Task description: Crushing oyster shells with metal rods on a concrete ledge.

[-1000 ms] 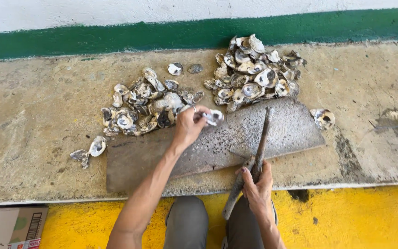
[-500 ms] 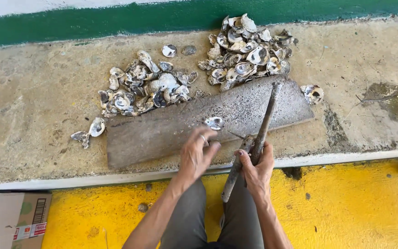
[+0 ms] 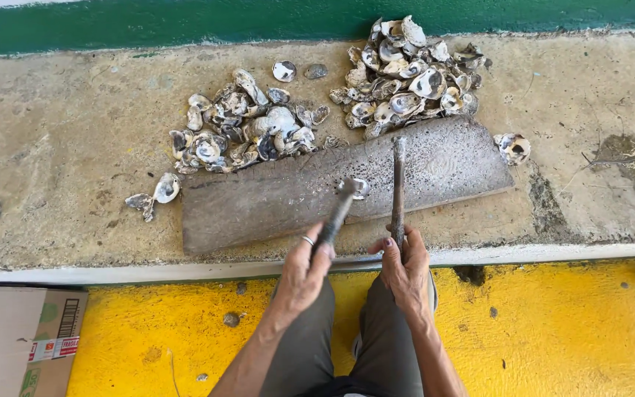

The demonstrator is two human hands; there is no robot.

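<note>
A flat grey stone slab [image 3: 259, 206] lies on a concrete ledge [image 3: 60, 147]. One oyster shell [image 3: 362, 187] rests on the slab's middle. My left hand [image 3: 304, 270] grips the handle of a short dark metal tool [image 3: 338, 213], and the tool's head is right beside that shell. My right hand [image 3: 408, 266] holds a long rusty metal bar [image 3: 398, 184], which lies on the slab pointing away from me, just right of the shell. Both forearms reach up from my knees at the bottom of the head view.
Two heaps of oyster shells sit behind the slab: a left heap [image 3: 248, 132] and a right heap [image 3: 406, 70]. Loose shells [image 3: 157, 192] [image 3: 513, 147] lie at either end. A cardboard box [image 3: 16, 338] stands on the yellow floor [image 3: 567, 331]. A green wall band [image 3: 185, 26] runs behind.
My left hand set a shell on the slab, drew back to the near edge and now grips a short metal tool. The right hand's bar has swung more upright.
</note>
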